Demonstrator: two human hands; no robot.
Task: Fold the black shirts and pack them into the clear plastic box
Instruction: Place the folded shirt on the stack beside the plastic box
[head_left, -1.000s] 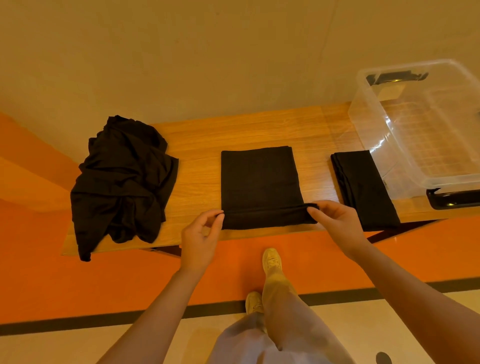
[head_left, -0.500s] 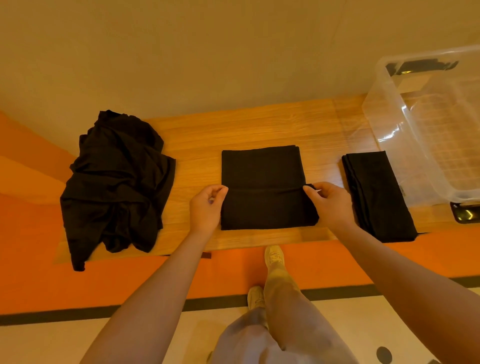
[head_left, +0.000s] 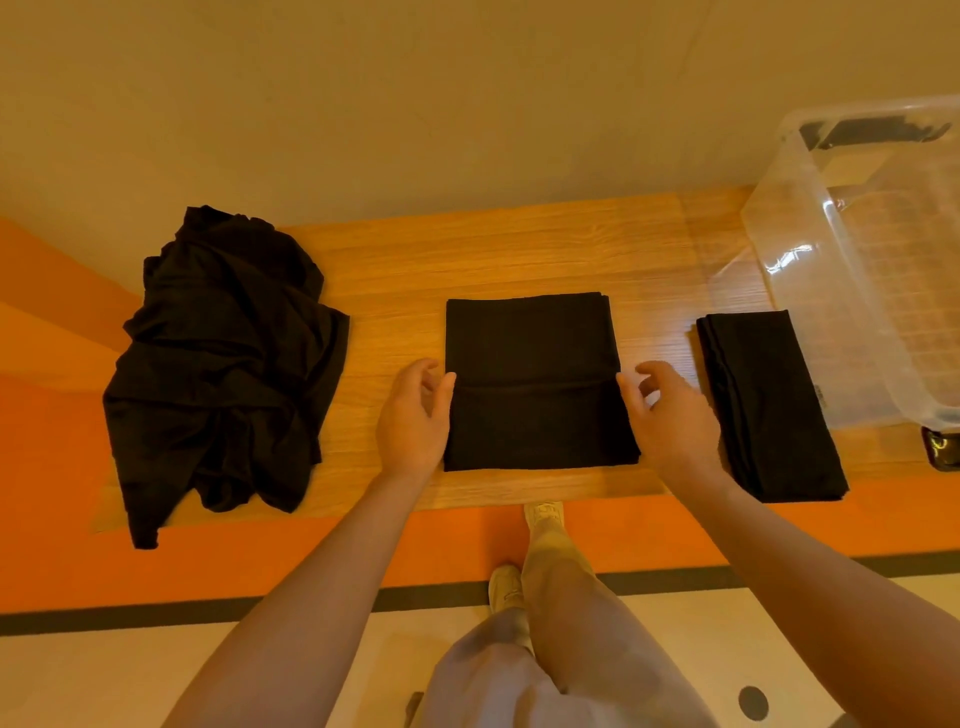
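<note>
Shirt (head_left: 537, 382) lies flat on the table (head_left: 519, 249), folded into a neat block, right between the two hands. Its long side runs away from the person, toward the wall. A fold edge crosses it from side to side at about the middle.

Left hand (head_left: 413, 415) sits at the left edge of the block, thumb tip just touching the cloth, fingers loose. Right hand (head_left: 670, 415) sits at the right edge, fingers spread and loose. Neither hand grips anything. Both are equally near.

Box (head_left: 857, 249) stands far to the right, so the right hand is nearer to it. A second folded shirt (head_left: 769, 405) lies between. A pile (head_left: 223, 353) of unfolded shirts waits on the left.
</note>
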